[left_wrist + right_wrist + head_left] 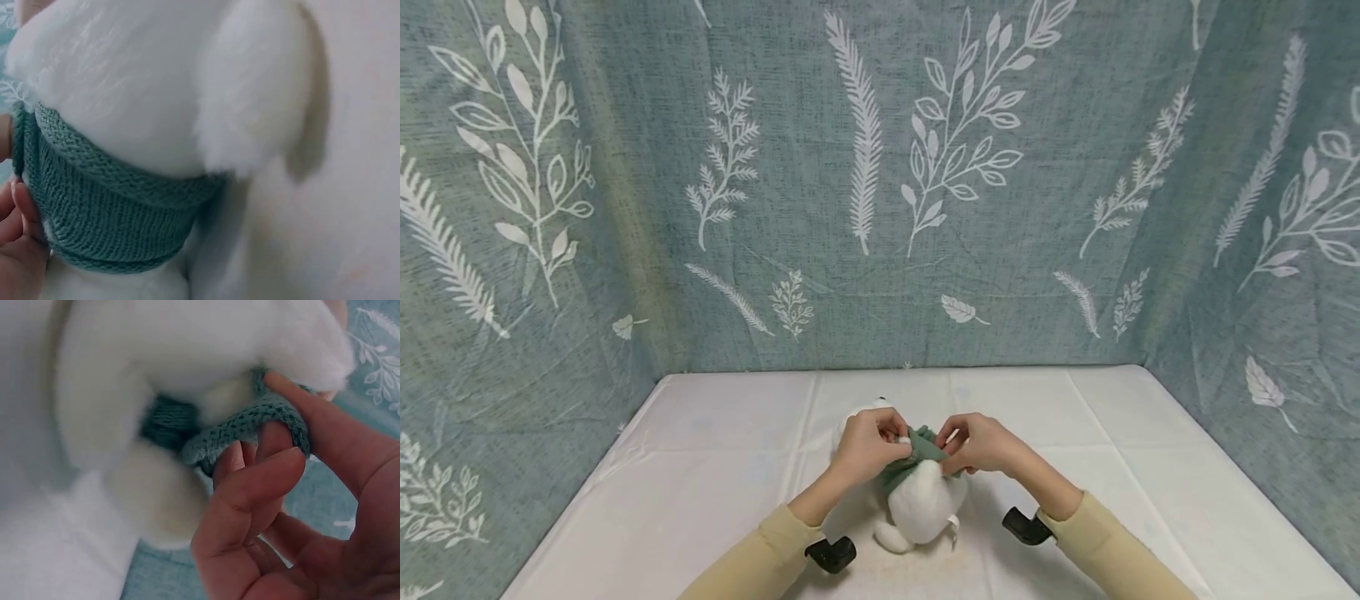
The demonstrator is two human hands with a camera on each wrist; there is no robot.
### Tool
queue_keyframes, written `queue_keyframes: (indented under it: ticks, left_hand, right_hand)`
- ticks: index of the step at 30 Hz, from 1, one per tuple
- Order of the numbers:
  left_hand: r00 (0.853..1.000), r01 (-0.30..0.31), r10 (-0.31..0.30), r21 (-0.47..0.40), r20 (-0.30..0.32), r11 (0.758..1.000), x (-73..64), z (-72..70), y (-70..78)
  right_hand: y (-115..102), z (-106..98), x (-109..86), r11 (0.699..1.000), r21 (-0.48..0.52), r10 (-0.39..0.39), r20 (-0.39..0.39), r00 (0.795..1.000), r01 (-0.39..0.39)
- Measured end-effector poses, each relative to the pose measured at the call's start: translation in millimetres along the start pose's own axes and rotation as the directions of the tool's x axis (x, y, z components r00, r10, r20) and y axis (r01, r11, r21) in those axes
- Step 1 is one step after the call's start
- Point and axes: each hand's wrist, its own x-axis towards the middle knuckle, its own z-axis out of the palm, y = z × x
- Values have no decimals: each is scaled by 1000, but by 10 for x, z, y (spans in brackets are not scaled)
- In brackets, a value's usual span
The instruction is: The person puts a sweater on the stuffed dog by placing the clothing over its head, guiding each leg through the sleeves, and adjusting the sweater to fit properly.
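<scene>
A white plush toy [925, 504] lies on the table with a green knitted garment [923, 450] around it. My left hand [868, 448] pinches the knit's edge from the left. In the left wrist view, the ribbed garment [119, 206] wraps the white fur, and the fingers of the left hand [22, 250] show at its side. From the right, my right hand [985, 446] grips the knit. The right wrist view has the garment's narrow band [240, 422] looped over a finger of the right hand [262, 512], beside the toy's limbs. Part of the toy's head is behind my left hand.
A white cloth [730, 467] with fold creases covers the table. Blue-green curtains [820, 192] with white leaf prints stand at the back and both sides. Black wrist-worn devices [831, 554] sit under both forearms, near the toy.
</scene>
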Motion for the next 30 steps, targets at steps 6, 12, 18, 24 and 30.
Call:
queue_keyframes:
  ticks: [6, 12, 18, 24, 30]
  left_hand:
    - [997, 77, -79, -84, -24, 994, -7, 2, -17]
    - [995, 4, -12, 83, 101, 997, -18, -84, 113]
    - [971, -83, 39, 181, 237, 980, -4, -127, 189]
    - [965, -171, 111, 248, 237, 954, 10, -122, 166]
    - [979, -120, 97, 121, 181, 985, 13, -91, 70]
  right_hand:
    - [59, 36, -25, 1000, 2, -19, -8, 1000, 19]
    - [52, 101, -1, 989, -120, -102, -95, 990, 91]
    - [48, 126, 37, 979, -152, -154, -144, 978, 132]
    - [73, 127, 62, 982, -106, -169, -102, 980, 158]
    - [62, 98, 65, 995, -71, -78, -40, 996, 75]
